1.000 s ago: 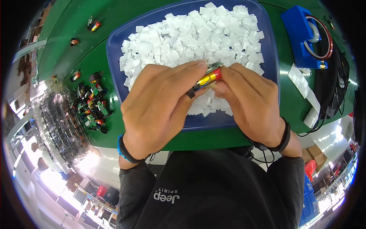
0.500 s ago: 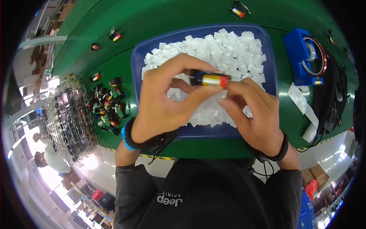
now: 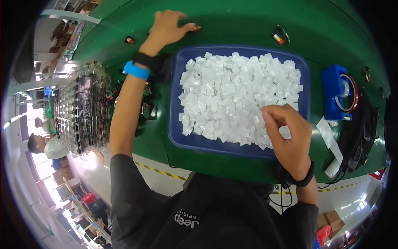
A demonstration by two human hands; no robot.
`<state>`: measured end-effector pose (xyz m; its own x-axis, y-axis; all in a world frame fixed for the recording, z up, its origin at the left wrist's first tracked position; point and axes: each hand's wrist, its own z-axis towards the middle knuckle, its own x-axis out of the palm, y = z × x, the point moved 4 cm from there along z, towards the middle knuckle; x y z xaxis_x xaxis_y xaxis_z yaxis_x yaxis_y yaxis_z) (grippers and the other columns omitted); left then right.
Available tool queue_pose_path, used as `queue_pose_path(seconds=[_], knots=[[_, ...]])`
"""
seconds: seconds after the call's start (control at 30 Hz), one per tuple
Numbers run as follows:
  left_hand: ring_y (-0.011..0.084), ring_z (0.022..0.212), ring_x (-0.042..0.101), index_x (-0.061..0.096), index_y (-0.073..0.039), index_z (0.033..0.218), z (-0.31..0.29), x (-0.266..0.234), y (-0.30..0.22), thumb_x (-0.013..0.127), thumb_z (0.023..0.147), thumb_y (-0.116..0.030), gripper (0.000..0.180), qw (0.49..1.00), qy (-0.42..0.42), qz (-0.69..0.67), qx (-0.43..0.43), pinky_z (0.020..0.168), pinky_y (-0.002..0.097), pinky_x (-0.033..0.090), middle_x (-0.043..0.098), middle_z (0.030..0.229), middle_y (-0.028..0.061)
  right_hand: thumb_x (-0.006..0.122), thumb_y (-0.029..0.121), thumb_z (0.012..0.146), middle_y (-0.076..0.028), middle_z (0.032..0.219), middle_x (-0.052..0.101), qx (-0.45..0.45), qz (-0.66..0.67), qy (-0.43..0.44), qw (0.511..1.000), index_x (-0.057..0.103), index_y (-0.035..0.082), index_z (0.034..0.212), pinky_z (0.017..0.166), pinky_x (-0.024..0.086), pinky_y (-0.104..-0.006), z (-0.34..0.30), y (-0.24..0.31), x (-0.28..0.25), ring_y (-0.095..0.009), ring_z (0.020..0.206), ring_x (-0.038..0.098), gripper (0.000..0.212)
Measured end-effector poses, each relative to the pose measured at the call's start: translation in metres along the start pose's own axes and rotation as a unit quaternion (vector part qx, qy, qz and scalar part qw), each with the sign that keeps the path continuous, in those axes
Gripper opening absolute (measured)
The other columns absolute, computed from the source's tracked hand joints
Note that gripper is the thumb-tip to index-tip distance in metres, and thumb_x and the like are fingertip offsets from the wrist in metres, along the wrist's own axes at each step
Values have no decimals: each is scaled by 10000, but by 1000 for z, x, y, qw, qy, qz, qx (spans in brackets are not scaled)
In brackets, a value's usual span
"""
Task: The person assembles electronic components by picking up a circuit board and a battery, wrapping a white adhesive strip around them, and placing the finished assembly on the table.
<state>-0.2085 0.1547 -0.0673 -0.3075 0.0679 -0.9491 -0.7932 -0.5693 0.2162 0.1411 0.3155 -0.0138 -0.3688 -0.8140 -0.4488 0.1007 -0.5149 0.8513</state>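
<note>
My left hand [image 3: 168,27] reaches over the far left of the table, slightly blurred. Its thumb and index finger are apart, with the thumb tip beside a small red-ended battery [image 3: 197,29] on the green surface. Above the right part of a blue tray [image 3: 240,151], my right hand [image 3: 292,137] is closed, thumb and index fingertips pinched together. Whatever lies between them, if anything, is too small to make out. Many small white square pieces [image 3: 236,95] fill the tray.
Another battery with wires [image 3: 280,37] lies beyond the tray; one [image 3: 129,40] sits far left. A blue tape dispenser [image 3: 331,93], a white strip [image 3: 329,135] and a black bag [image 3: 365,133] are at right. Stacked clear plastic trays [image 3: 85,112] stand left.
Both hands were at a battery over the tray. My left hand has swung far left and let the battery go onto the table; my right stays over the tray, now pinched. The view has shifted.
</note>
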Motion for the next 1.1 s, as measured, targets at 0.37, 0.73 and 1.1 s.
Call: queue_pose_path(seconds=[0.37, 0.73, 1.1], knots=[[208, 1023, 627, 535, -93, 1204, -78, 3, 126, 685, 848, -38, 390, 936, 156, -292, -120, 860, 357, 506, 611, 1154, 110, 691, -22, 815, -50, 680, 617, -47, -22, 37, 998, 653, 36, 900, 487, 454, -241, 0, 2, 5, -146, 554, 612, 110], [286, 805, 633, 557, -87, 1137, -81, -139, -90, 716, 800, -20, 378, 914, 18, -402, -54, 701, 347, 525, 587, 912, 120, 698, -37, 810, -77, 771, 664, -70, 25, 79, 994, 647, 11, 1006, 546, 470, -240, -4, 6, 7, -155, 640, 649, 208], [265, 872, 658, 621, -98, 1030, -94, -149, -198, 699, 758, 31, 310, 900, 38, -433, 34, 693, 328, 546, 617, 996, 103, 715, -5, 829, -103, 928, 685, 134, 225, 62, 963, 572, -17, 1147, 623, 559, -243, -8, -10, 8, -154, 806, 693, 349]])
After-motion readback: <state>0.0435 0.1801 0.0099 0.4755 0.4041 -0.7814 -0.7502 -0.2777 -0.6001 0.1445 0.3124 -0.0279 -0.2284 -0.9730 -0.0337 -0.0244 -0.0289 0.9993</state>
